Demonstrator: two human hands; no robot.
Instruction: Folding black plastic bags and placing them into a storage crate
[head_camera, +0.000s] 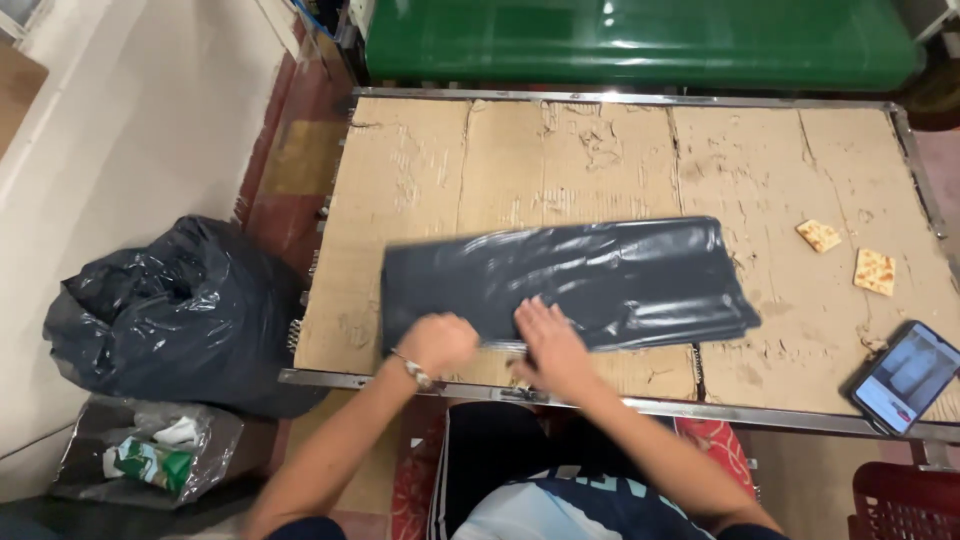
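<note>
A folded dark grey plastic bag (590, 275) lies flat across the cardboard-topped table (500, 160). My left hand (440, 343) is curled into a fist on the bag's near left edge, a bracelet on its wrist. My right hand (548, 340) lies flat with fingers spread on the bag's near edge, just right of the left hand. Whether the left hand pinches the bag's edge is hidden by its knuckles.
Two crackers (818, 235) (875, 271) lie on the table's right side. A phone (906, 377) with a lit screen rests at the near right corner. A full black bin bag (175, 310) and a clear bag of rubbish (150, 458) sit on the floor left. A green bin (640, 40) stands behind.
</note>
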